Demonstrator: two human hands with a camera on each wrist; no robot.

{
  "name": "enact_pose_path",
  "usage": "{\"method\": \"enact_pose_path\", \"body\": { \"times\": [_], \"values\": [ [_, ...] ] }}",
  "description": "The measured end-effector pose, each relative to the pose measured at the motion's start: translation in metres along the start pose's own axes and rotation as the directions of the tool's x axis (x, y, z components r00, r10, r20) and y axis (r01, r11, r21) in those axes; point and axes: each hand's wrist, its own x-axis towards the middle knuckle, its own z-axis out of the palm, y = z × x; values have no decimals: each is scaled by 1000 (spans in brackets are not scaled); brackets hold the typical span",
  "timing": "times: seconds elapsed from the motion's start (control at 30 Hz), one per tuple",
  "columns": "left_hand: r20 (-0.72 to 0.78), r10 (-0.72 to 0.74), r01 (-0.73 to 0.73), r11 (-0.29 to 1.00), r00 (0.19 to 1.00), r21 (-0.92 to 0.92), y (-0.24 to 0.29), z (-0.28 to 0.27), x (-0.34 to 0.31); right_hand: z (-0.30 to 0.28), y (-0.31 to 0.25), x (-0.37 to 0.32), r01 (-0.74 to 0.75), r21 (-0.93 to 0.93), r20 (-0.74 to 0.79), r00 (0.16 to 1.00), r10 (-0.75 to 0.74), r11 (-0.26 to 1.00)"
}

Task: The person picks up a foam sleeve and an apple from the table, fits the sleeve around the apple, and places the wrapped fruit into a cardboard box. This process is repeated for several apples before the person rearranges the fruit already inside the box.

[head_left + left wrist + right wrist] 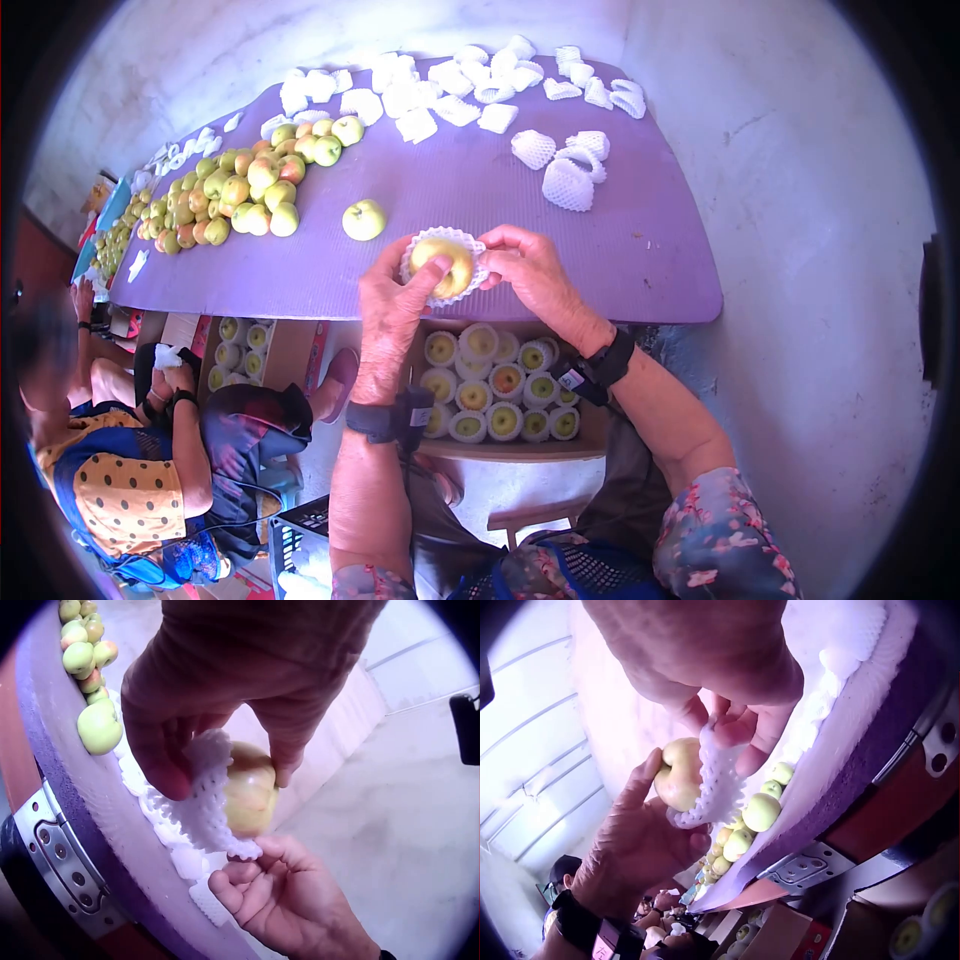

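A yellow-green apple (447, 262) sits partly inside a white foam net sleeve (204, 796) above the front of the purple table. My left hand (391, 297) holds the apple and sleeve together, its thumb on the apple's top and fingers around the foam. With thumb and fingertips my right hand (535, 277) pinches the sleeve's rim on the right side. In the right wrist view the foam covers one side of the apple (679, 774), and its stem end stays bare. One loose apple (364, 220) lies on the table just beyond my left hand.
A pile of apples (235, 190) covers the table's left part. Empty foam sleeves (400, 90) lie along the back, with several nearer ones (568, 186) at right. Below the table edge stands a carton (520, 452) of sleeved apples. Another person (130, 480) sits at left.
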Motion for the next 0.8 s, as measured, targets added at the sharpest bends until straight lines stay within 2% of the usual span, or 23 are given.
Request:
{"method": "enact_pose_path", "body": {
  "times": [0.07,0.17,0.27,0.37,0.4,0.5,0.57,0.6,0.7,0.8],
  "values": [
    [0,-24,24,1000,1000,-7,1,2,-1,4,0,-1,36,18,-70,997,-34,999],
    [6,-43,43,997,999,-59,0,5,-2,1,6,0,140,-46,-75,987,-143,989],
    [-1,-36,35,995,999,-97,-2,9,-3,2,-5,-2,-38,31,-51,998,40,999],
    [-20,-30,28,997,999,-74,-3,13,-3,8,2,-2,-40,162,70,997,29,986],
    [-28,-30,28,998,999,-60,-3,13,-4,8,2,-2,-43,166,76,997,31,985],
    [-8,-60,57,979,998,-197,2,10,-6,9,2,-2,-30,193,73,997,16,981],
    [-5,-53,51,973,999,-226,-3,7,-5,10,4,-2,2,235,43,999,-13,972],
    [-5,-50,48,969,999,-241,-7,6,-4,11,4,-2,-29,276,53,998,14,961],
    [-83,-70,55,984,994,-171,-13,8,1,12,4,-3,-119,407,87,992,91,906],
    [-176,-8,37,986,984,161,0,11,-5,13,6,-1,-188,512,126,982,143,838]
  ]
}}
